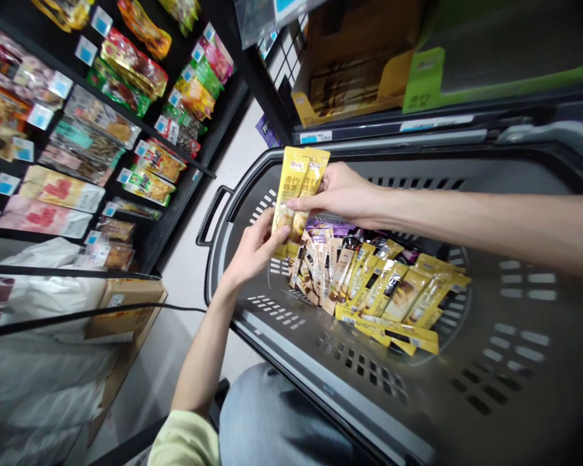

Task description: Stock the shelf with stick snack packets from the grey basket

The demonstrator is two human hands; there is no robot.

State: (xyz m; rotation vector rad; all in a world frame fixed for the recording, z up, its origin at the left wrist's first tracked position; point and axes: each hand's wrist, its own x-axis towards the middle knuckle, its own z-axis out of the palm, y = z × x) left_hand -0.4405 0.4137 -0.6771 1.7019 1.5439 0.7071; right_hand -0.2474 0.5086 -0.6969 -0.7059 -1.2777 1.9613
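Two or so yellow milk tea sachets (291,175) are held up over the far left end of a grey plastic basket (311,362). My left hand (258,246) pinches their lower ends, thumb in front. My right hand (337,191) grips the same sachets from the right side, its thumb across their front. Below my hands, inside the basket, lies a heap of loose sachets: yellow ones (412,294) to the right, beige ones (323,259) to the left and purple ones (333,228) behind. The fingers behind the held sachets are partly hidden.
A shelf with a yellow open carton (340,110) and a green carton (427,81) stands just behind the basket. Racks of bagged snacks (131,68) fill the left. A cardboard box (126,301) and white plastic bags (43,362) sit lower left. A black cable (126,305) runs toward the basket.
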